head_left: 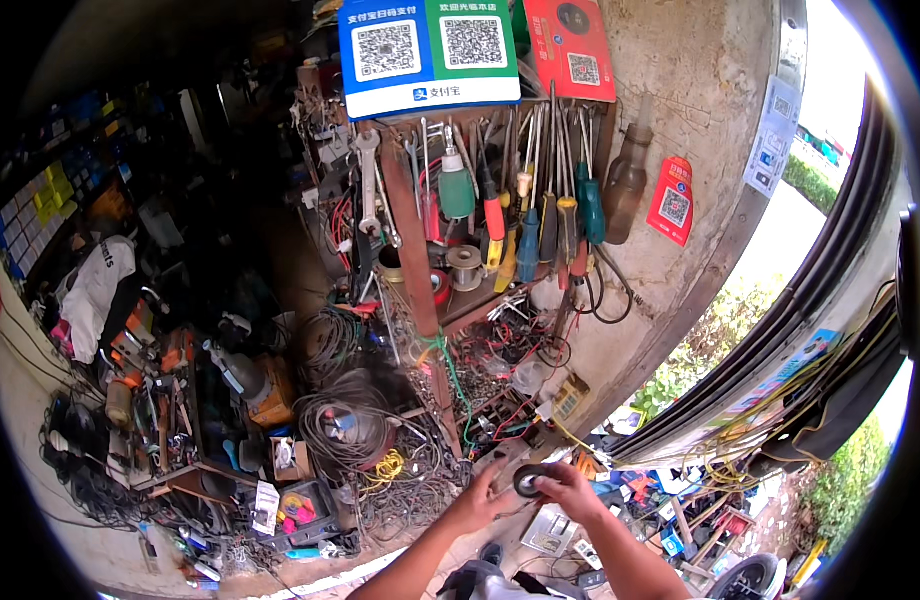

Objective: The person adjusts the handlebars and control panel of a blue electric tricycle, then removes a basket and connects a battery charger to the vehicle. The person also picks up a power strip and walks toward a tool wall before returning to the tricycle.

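Right hand (572, 490): you are pinching the black round roll of tape (529, 480).
Left hand (483, 497): you are holding its fingers spread, touching the roll's left side.
Above the hands: coiled grey wire (352, 425).

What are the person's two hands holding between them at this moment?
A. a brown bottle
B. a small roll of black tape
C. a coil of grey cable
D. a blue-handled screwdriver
B: the right hand grips a small roll of black tape, and the left hand touches it from the other side.

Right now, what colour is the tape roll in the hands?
Black tape roll, seen in the head view.
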